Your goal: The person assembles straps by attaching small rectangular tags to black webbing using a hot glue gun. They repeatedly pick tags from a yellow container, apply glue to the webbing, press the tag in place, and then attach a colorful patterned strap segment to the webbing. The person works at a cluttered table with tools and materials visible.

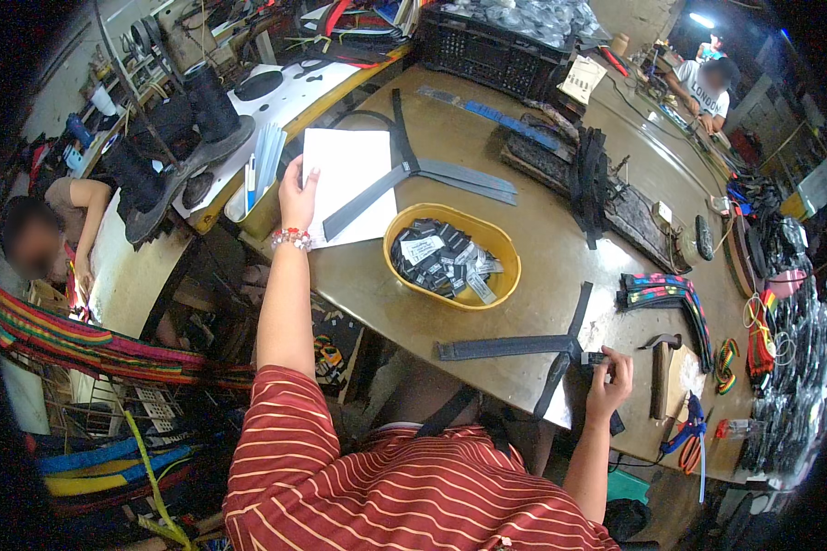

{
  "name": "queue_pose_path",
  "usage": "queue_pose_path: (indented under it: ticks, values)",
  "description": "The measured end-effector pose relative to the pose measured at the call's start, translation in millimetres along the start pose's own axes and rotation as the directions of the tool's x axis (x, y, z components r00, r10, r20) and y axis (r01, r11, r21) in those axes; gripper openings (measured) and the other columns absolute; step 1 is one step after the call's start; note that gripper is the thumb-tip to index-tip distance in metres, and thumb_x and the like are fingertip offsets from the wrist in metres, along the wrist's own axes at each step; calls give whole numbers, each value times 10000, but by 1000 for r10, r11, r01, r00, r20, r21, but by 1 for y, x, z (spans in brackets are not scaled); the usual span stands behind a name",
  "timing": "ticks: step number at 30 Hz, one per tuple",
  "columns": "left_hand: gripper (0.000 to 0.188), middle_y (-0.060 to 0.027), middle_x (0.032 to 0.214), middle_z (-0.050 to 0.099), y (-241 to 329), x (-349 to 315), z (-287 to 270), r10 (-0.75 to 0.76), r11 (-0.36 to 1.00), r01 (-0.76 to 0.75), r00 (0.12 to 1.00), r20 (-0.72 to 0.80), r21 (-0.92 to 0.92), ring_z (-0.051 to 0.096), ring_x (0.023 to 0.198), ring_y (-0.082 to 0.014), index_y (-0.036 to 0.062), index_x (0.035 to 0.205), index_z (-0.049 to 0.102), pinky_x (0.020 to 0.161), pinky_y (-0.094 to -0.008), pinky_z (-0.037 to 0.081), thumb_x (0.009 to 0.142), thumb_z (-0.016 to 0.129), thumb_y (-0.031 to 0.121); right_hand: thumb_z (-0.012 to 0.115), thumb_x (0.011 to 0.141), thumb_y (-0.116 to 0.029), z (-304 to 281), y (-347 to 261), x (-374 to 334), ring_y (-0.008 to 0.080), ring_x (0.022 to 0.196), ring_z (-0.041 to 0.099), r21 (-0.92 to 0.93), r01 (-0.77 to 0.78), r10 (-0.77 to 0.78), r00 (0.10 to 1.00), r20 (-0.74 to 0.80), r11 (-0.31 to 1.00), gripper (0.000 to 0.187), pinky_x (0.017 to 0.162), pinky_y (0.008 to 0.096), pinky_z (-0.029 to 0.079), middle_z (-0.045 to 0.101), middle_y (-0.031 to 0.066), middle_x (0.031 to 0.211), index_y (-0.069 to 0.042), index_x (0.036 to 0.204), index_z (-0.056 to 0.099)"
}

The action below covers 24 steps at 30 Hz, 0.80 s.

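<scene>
My left hand [296, 197], a beaded bracelet at its wrist, grips the left edge of a white sheet of paper [349, 151] on the table. Across that paper lies a grey-black strap piece [369, 200]. My right hand [608, 381] is closed, pinching a small black label [594, 358] between thumb and fingers. The label is beside the joint of a black Y-shaped strap [505, 349] at the table's near edge. Between my hands stands a yellow oval tub [515, 280] full of small black and grey labels [436, 257].
Right of my right hand lie a blue glue gun [696, 422], orange-handled scissors [692, 452] and colourful straps [666, 292]. A black crate [487, 60] and bundled black straps [590, 184] stand farther back. One person [37, 239] sits at left; another [703, 87] works far right.
</scene>
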State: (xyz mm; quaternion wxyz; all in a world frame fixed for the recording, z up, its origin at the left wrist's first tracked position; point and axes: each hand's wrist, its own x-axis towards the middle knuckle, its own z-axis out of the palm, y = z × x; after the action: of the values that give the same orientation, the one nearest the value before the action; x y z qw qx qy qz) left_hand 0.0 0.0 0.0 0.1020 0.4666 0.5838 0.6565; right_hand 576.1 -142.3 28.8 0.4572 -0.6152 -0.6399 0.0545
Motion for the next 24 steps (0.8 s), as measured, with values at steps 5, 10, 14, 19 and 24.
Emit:
queue_pose_path:
  ticks: [5,10,14,19,24]
  values:
    - [316,-119,1120,617,3,-2,0,1,1000,-1,1000,6,-8,570,1064,-185,-15,1169,542,928,-297,428,889,610,116,528,818,60,-1,2,1,108,665,487,12,123,-123,992,16,992,142,585,226,394,548,54,816,11,893,639]
    - [309,-126,1126,618,7,-2,1,-6,999,6,1000,2,50,574,1067,-191,-16,1169,541,927,-298,430,891,600,104,534,822,48,-1,0,2,105,642,469,-16,102,-102,995,6,995,130,554,234,367,546,50,800,6,887,639]
    - [305,-133,1131,619,9,-2,1,-5,1000,5,1000,2,29,577,1067,-195,-13,1171,541,925,-299,432,891,595,96,528,733,85,-2,-3,1,192,693,537,-20,12,-11,1000,28,1000,219,624,293,433,590,96,808,-16,883,651]
    - [294,-124,1125,620,10,-3,1,-25,1000,25,1000,4,9,577,1062,-189,-9,1164,542,921,-294,432,892,596,89,531,741,82,-1,-4,1,184,681,528,-1,28,-28,1000,8,1000,214,609,287,426,587,93,802,-20,883,654]
    - [288,-115,1120,620,11,-3,1,-6,999,6,1000,-1,35,576,1059,-182,-8,1160,542,917,-289,431,894,597,89,534,744,82,-2,-5,2,179,668,524,-8,30,-30,1000,6,1000,207,601,284,424,576,87,782,-18,880,655]
